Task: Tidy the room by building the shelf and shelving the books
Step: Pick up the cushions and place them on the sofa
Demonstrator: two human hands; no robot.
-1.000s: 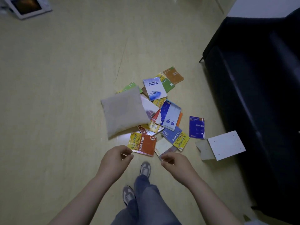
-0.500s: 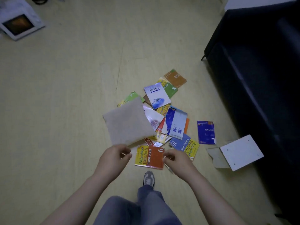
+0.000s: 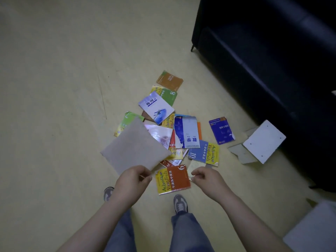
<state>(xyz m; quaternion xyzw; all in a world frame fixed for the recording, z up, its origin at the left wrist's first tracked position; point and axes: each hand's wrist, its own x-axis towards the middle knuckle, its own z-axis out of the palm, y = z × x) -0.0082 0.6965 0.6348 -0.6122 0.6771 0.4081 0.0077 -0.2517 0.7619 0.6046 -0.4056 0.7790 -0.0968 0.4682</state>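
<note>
We see the left hand (image 3: 131, 180) gripping a grey cushion (image 3: 134, 148) by its near corner, and the cushion overlaps the left side of the books (image 3: 185, 131) scattered on the floor (image 3: 54, 88). The right hand (image 3: 207, 179) is curled over a cream book (image 3: 194, 165) beside an orange book (image 3: 172, 179); we cannot tell if it pinches anything. A white shelf board (image 3: 263, 140) lies right of the books, by the dark sofa (image 3: 272, 51).

A grey cushion (image 3: 134, 148) hangs tilted just left of centre. A black sofa (image 3: 272, 70) fills two o'clock, standing on pale yellow floor (image 3: 54, 88).
</note>
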